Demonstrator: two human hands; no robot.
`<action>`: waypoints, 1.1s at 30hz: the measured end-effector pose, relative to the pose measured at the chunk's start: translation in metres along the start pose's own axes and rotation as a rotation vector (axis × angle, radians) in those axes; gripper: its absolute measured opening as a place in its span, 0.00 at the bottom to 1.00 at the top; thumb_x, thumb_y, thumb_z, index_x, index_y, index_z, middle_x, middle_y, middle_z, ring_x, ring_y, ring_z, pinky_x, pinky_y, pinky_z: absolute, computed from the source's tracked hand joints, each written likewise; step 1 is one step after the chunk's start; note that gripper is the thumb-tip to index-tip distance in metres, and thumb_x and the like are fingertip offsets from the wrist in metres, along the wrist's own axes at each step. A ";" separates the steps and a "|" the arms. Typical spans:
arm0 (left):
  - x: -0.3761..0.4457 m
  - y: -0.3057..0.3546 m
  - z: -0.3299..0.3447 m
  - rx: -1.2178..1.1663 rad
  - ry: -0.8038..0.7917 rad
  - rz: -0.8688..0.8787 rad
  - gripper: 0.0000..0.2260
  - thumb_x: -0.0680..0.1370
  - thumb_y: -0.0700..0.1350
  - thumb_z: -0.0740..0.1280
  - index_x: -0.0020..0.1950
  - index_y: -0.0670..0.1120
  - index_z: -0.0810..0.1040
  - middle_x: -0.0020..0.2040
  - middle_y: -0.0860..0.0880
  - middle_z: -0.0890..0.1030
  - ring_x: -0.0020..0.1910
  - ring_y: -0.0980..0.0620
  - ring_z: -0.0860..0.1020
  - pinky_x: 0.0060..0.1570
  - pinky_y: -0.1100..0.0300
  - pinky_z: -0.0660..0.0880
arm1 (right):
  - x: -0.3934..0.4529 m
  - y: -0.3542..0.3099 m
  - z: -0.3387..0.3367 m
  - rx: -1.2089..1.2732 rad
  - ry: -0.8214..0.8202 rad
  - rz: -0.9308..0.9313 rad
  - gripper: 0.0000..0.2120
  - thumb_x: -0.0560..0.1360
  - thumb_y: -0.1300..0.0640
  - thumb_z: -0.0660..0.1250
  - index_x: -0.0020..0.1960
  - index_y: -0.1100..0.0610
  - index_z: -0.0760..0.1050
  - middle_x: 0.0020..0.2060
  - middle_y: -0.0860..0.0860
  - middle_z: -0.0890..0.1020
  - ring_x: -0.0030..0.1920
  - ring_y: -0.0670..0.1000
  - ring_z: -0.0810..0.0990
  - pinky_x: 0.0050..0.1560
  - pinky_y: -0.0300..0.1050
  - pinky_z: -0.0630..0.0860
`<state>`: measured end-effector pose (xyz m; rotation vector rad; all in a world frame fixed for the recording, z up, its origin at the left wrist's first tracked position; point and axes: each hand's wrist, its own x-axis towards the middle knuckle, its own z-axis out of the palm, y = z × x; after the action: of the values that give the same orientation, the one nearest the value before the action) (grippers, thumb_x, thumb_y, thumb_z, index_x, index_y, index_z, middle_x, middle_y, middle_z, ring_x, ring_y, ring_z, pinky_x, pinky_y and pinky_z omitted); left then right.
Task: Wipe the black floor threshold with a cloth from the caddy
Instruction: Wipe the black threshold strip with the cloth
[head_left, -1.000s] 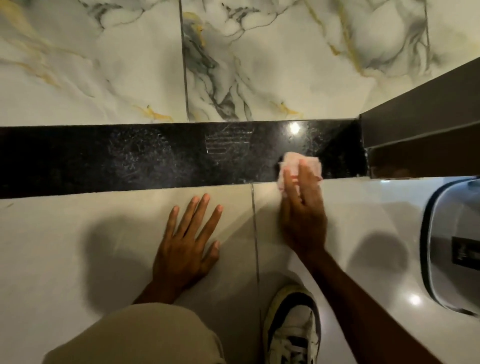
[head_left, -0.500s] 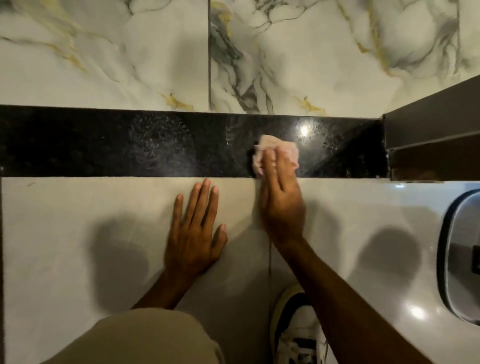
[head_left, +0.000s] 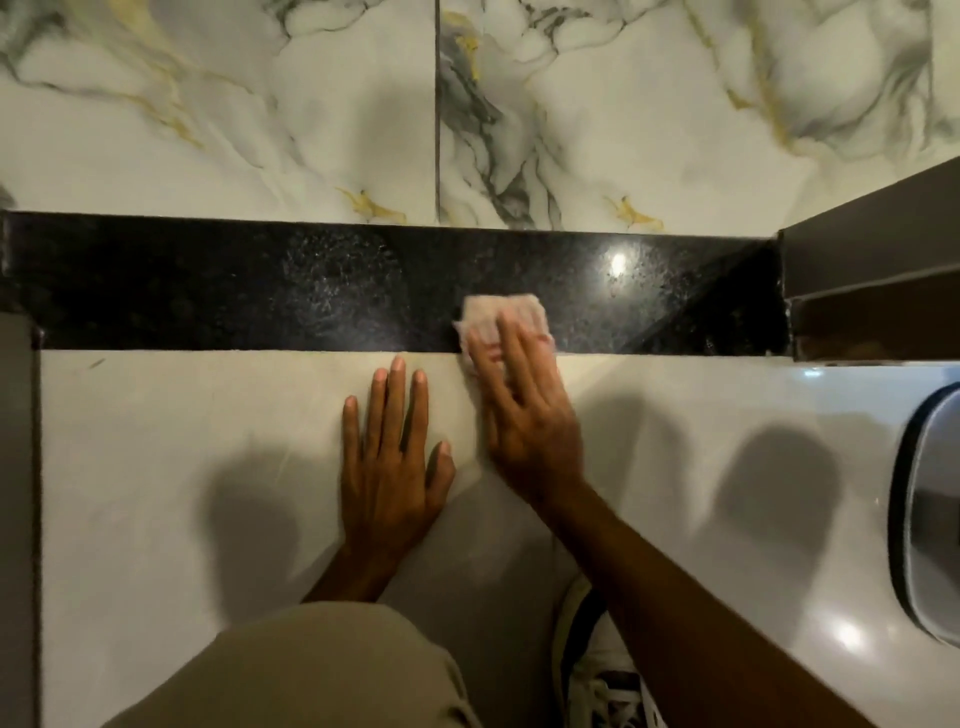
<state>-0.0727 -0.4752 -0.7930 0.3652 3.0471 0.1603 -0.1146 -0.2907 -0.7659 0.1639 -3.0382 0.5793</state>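
On the black threshold (head_left: 260, 280), right hand (head_left: 524, 415) fingers pressing the cloth (head_left: 498, 317) have slid left toward the flat, open left hand (head_left: 389, 462).

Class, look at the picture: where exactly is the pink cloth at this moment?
The pink cloth lies under the right hand's fingertips on the near edge of the black threshold, right of centre, just beyond the left hand.

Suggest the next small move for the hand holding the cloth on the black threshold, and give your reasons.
Probably slide the right hand and its pink cloth leftward along the black threshold. The cloth sits near the strip's middle, and a long speckled stretch lies to its left. The left hand rests flat on the pale tile, bracing.
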 end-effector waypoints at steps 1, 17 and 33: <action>-0.003 -0.003 -0.001 -0.010 -0.011 -0.005 0.33 0.86 0.55 0.54 0.89 0.44 0.54 0.89 0.38 0.55 0.89 0.39 0.54 0.87 0.35 0.53 | -0.012 0.010 -0.005 -0.045 0.005 0.033 0.26 0.88 0.56 0.59 0.85 0.53 0.64 0.86 0.59 0.62 0.88 0.57 0.55 0.85 0.62 0.67; -0.030 -0.054 -0.010 -0.032 -0.012 -0.132 0.32 0.85 0.56 0.55 0.89 0.46 0.57 0.89 0.38 0.57 0.88 0.38 0.57 0.84 0.33 0.55 | 0.003 -0.035 0.014 -0.004 -0.006 -0.018 0.26 0.89 0.51 0.59 0.86 0.53 0.63 0.87 0.59 0.60 0.88 0.59 0.56 0.85 0.62 0.65; -0.062 -0.099 -0.021 -0.055 0.001 -0.338 0.31 0.85 0.55 0.55 0.87 0.45 0.61 0.88 0.38 0.60 0.86 0.35 0.60 0.82 0.29 0.61 | 0.030 -0.068 0.026 -0.030 -0.212 -0.332 0.28 0.89 0.49 0.56 0.88 0.52 0.56 0.88 0.59 0.56 0.89 0.59 0.50 0.88 0.64 0.58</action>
<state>-0.0374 -0.5874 -0.7798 -0.1538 3.0387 0.2218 -0.1371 -0.3663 -0.7632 0.7562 -3.1097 0.5178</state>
